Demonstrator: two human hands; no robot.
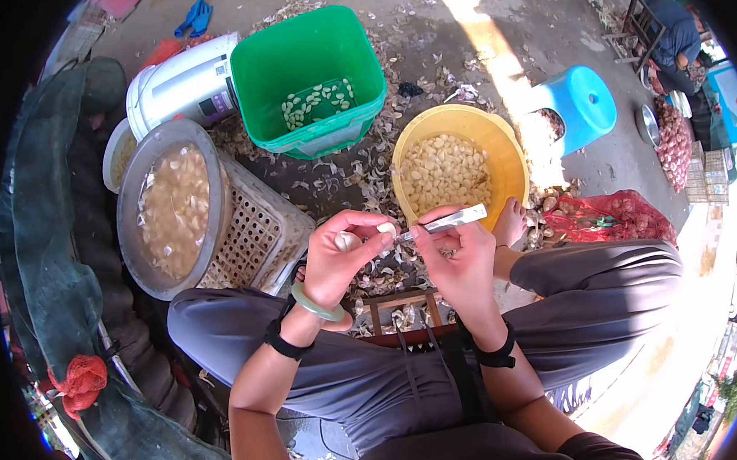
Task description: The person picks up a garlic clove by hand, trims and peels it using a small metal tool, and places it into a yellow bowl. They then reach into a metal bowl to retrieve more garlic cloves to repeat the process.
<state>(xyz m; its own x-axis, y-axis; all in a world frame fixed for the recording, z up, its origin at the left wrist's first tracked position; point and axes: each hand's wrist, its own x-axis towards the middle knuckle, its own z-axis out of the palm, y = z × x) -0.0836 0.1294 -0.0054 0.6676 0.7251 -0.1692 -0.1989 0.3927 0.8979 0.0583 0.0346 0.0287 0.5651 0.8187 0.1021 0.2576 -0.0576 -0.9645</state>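
Observation:
My left hand [338, 253] pinches a pale garlic clove [387, 229] between thumb and fingertips, with another white clove [347, 241] resting in its curled fingers. In my right hand [459, 255] is a small knife [455, 220], its handle end pointing up and right, its tip close to the pinched clove. Both hands are nearly together above my lap. Just beyond them, a yellow basin [514, 158] holds many peeled cloves. A green bucket [311, 48] with some cloves at its bottom stands farther left.
A grey basin [128, 209] of cloves in water rests by a perforated crate [260, 224] at left. A white bucket [184, 83] lies behind. At right are a blue stool [587, 108] and red net bag [636, 219]. Another person [675, 34] sits at upper right.

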